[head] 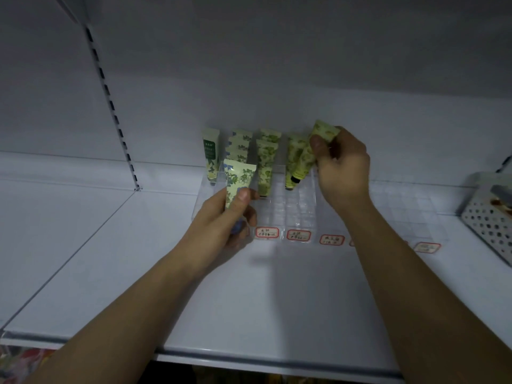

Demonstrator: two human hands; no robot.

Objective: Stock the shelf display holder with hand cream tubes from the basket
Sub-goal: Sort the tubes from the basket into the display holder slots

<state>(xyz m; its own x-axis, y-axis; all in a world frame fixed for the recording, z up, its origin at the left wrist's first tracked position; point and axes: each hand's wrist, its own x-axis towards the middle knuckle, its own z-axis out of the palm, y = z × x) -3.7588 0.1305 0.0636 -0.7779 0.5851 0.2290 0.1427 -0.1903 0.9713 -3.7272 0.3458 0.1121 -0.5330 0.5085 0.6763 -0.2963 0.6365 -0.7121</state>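
Note:
A clear display holder (302, 214) with a grid of slots stands on the white shelf. Several floral hand cream tubes (266, 164) stand in its back rows, with a dark-green-labelled tube (210, 156) at the left. My left hand (221, 225) grips a blue-flowered tube (235, 184), cap down, over the holder's front left part. My right hand (340, 164) pinches a yellow-green tube (313, 151) with a black cap, tilted, its cap end just above the slots beside another yellow-green tube (292, 159).
Red-bordered price labels (299, 235) line the holder's front edge. A perforated metal basket (490, 217) sits at the right edge of the shelf. A slotted upright (110, 106) runs down the back wall at the left. The shelf's front edge (249, 358) is near me.

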